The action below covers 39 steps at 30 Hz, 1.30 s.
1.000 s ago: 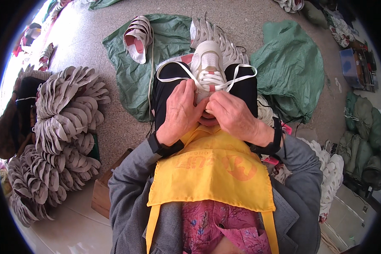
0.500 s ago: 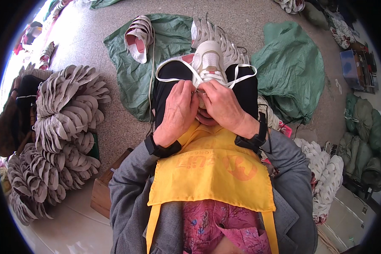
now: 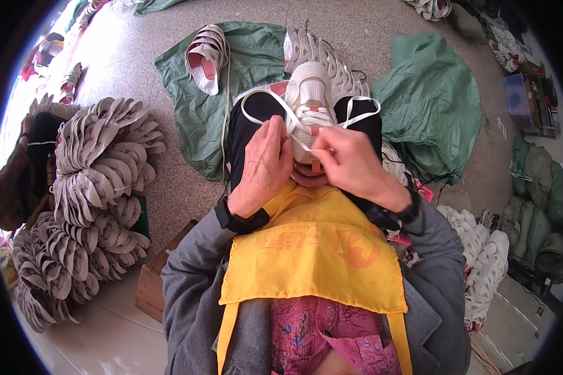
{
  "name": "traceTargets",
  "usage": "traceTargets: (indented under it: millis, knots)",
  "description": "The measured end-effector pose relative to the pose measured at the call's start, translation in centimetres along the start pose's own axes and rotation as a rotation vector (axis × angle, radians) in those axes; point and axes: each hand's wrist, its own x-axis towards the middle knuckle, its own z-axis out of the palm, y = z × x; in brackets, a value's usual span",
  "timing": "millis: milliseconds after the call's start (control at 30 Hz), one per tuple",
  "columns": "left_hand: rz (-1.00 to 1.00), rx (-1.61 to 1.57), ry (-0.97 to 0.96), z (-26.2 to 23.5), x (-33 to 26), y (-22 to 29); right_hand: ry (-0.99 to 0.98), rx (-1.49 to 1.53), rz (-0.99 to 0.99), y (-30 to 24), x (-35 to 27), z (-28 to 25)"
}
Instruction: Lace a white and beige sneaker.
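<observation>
A white and beige sneaker upper (image 3: 309, 87) lies between my knees, its toe pointing away from me and its pink-lined opening facing me. White shoelace (image 3: 314, 117) crosses its front and bows out in a loose loop on either side. My left hand (image 3: 266, 165) is closed at the left edge of the eyelets, fingertips pinched on the lace. On the other side, my right hand (image 3: 356, 167) grips a stretch of lace between thumb and finger, just above the opening. The exact lace ends are hidden by my fingers.
Green sacking (image 3: 191, 122) lies ahead on the floor, bearing another upper (image 3: 206, 59) and a row of nested uppers (image 3: 328, 62). A second green sack (image 3: 428, 106) is at right. Stacked grey pieces (image 3: 97, 169) rise at left beside a wooden box (image 3: 156, 284). White uppers (image 3: 481, 262) are piled at right.
My right hand has pulled back and to the right from the eyelets, drawing lace with it. The left-hand loop has become smaller. My left hand stays nearly in place.
</observation>
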Motion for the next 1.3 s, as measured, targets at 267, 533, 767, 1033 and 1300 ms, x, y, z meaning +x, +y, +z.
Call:
traceTargets:
  millis: [267, 533, 767, 1033, 1300]
  knots:
    - [-0.027, 0.017, -0.014, -0.2, 0.0, 0.2, -0.021, 0.200, 0.277, -1.0, -3.8, -3.1]
    - [0.119, -0.208, -0.275, -3.7, 2.9, 3.7, 0.001, 0.780, 0.461, 1.7, -2.2, -3.4]
    - [0.186, -0.326, -0.298, 0.7, 1.0, 2.6, -0.096, 0.759, 0.367, 1.2, 0.3, -3.9]
    - [-0.094, -0.464, -0.309, 1.3, 2.1, 3.2, -0.097, 0.647, 0.320, 3.3, 1.2, -4.4]
    - [-0.161, -0.456, -0.324, -0.3, 2.1, 3.4, -0.107, 0.918, 0.366, 5.6, 0.9, -1.7]
